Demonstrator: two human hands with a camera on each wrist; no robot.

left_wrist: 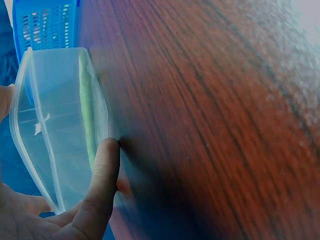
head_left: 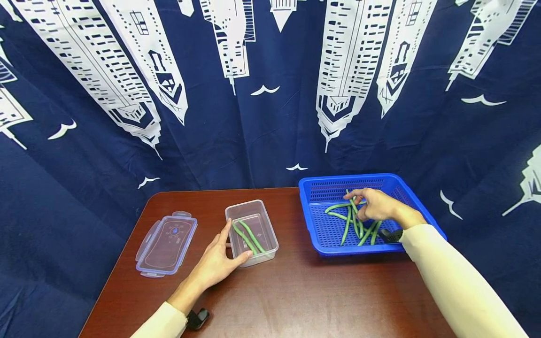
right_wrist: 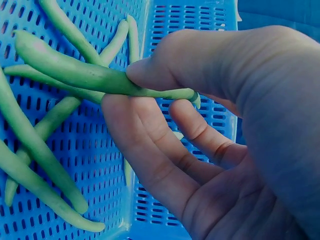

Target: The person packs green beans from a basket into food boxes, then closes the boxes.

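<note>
Though glossy, grained table (head_left: 304,291) under basket (head_left: 355,250), before navy cloth (head_left: 270,131).

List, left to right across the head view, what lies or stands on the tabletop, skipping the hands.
Clear lid with a bluish edge → clear container with two green beans inside → blue basket with more green beans inside.

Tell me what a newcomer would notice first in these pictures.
Probably the navy cloth with white upside-down skyscrapers, filling the background, comes first. Next is the blue rectangular plastic basket on the brown table's right, where the right grip pinches a slender green bean. To its left, the left grip touches a clear rectangular plastic box containing two beans.
</note>
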